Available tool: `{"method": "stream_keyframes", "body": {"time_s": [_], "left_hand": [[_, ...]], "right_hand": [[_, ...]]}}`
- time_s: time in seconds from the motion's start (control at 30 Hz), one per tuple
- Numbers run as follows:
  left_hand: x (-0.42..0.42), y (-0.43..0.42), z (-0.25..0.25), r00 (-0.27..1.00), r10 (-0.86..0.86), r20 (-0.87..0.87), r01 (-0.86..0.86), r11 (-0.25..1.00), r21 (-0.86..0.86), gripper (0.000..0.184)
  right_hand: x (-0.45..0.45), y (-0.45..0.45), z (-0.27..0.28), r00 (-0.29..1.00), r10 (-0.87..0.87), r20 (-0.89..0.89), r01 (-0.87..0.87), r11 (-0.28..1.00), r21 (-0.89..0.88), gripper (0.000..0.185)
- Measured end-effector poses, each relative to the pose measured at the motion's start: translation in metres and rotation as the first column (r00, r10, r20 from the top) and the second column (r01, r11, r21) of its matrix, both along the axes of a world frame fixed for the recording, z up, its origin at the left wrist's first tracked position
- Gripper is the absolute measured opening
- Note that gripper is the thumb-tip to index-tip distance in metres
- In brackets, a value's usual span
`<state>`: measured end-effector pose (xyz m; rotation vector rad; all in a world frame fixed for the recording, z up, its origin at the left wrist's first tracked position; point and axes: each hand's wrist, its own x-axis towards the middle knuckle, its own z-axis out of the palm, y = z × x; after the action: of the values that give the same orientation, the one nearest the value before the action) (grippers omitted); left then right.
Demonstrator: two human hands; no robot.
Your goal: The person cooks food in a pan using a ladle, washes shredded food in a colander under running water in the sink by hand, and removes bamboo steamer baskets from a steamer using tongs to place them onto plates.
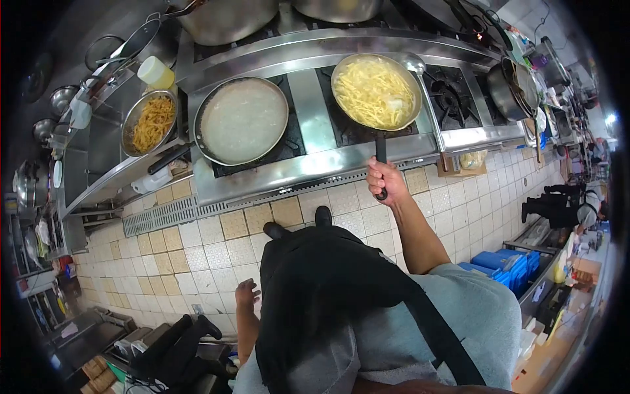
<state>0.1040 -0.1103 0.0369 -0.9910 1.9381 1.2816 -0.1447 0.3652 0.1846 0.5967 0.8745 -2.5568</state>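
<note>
My right hand (387,182) is closed round the black handle of a frying pan (418,117) on the stove. Pale yellow strips (374,92), which look like cut potato, lie in the pan, with a whitish patch near its lower right. My left hand (247,294) hangs low at my side, fingers loosely apart, holding nothing. To the left, a second frying pan (243,121) sits on a burner with a cloudy, pale surface inside; its handle points left. Beside that stands a metal bowl (125,128) of browned strips (155,123).
A long-handled ladle (413,62) lies right of the pan, near a bare burner (451,98). Large pots (230,20) stand behind. A pale yellow container (156,72) is at the left. Blue bins (502,266) and another person (564,203) are to the right, on the tiled floor.
</note>
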Motion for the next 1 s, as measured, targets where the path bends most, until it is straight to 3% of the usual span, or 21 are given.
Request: {"method": "stream_keyframes", "body": {"time_s": [0.07, 0.13, 0.23, 0.37, 0.63, 0.73, 0.8, 1.0], "left_hand": [[-0.002, -0.003, 0.006, 1.0, 0.023, 0.018, -0.023, 1.0, -0.02, 0.038], [-0.021, 0.01, 0.041, 0.947, 0.295, 0.128, -0.3, 0.953, 0.025, 0.037], [-0.006, -0.005, 0.016, 0.898, 0.42, 0.133, -0.434, 0.895, 0.105, 0.036], [0.007, -0.032, -0.005, 0.896, 0.436, 0.084, -0.444, 0.885, 0.14, 0.031], [0.053, -0.149, -0.034, 0.807, 0.581, 0.105, -0.59, 0.785, 0.191, 0.04], [0.075, -0.212, -0.034, 0.923, 0.385, -0.019, -0.383, 0.921, 0.066, 0.041], [0.085, -0.246, -0.014, 0.735, 0.667, 0.119, -0.677, 0.733, 0.068, 0.041], [0.102, -0.334, -0.015, 0.665, 0.733, 0.143, -0.745, 0.666, 0.048, 0.043]], "right_hand": [[0.001, -0.003, 0.012, 1.0, -0.004, 0.004, 0.004, 0.999, 0.052, 0.007], [0.001, -0.005, 0.024, 1.0, 0.027, 0.002, -0.027, 0.997, 0.075, 0.006], [0.001, -0.021, 0.052, 0.999, 0.039, 0.023, -0.043, 0.985, 0.167, 0.005], [0.0, -0.058, 0.089, 0.995, 0.103, 0.006, -0.103, 0.988, 0.117, 0.003], [-0.01, -0.21, 0.134, 0.971, 0.208, -0.114, -0.204, 0.978, 0.042, 0.004], [-0.015, -0.274, 0.137, 0.957, 0.259, -0.127, -0.269, 0.961, -0.07, 0.006], [-0.022, -0.316, 0.139, 0.926, 0.336, -0.176, -0.352, 0.933, -0.073, 0.007], [-0.056, -0.434, 0.145, 0.86, 0.502, -0.092, -0.509, 0.855, -0.097, 0.005]]}}
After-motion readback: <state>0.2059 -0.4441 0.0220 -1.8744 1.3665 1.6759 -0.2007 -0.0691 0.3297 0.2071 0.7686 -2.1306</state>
